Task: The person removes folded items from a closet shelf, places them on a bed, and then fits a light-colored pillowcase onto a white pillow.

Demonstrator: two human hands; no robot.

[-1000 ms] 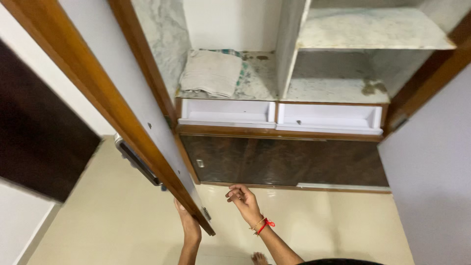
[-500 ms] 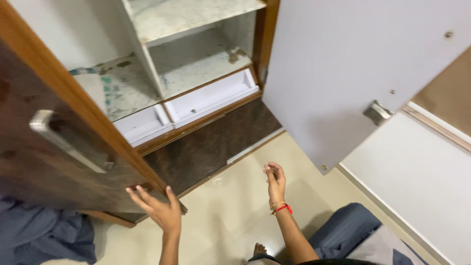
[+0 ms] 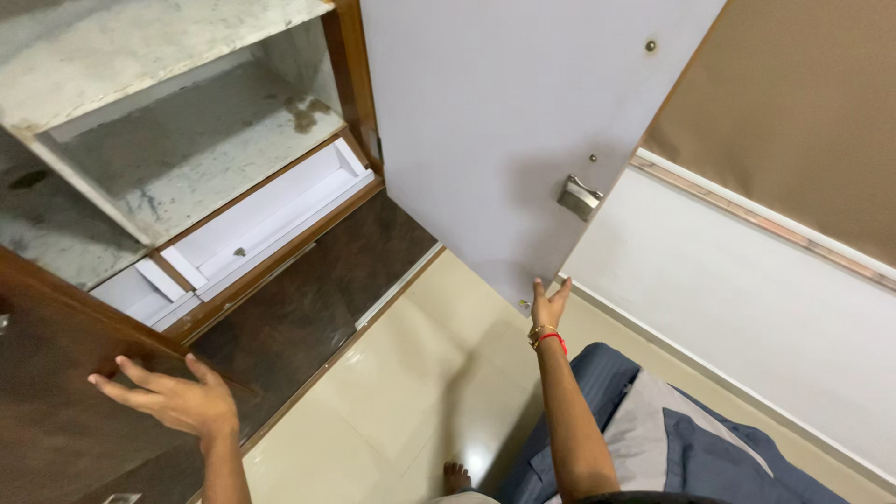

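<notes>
Left hand (image 3: 173, 403) at 8 o'clock is pressing spread fingers flat on the dark wooden door (image 3: 56, 392). Right hand (image 3: 549, 304) at 4 o'clock is reaching up, open fingers touching the white door's (image 3: 485, 121) bottom edge — marble shelves (image 3: 177, 149) lying beyond at 11.

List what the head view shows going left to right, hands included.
Dark left door → left hand on it → white drawers → grey right door → right hand at its lower corner → blue bedding.
</notes>
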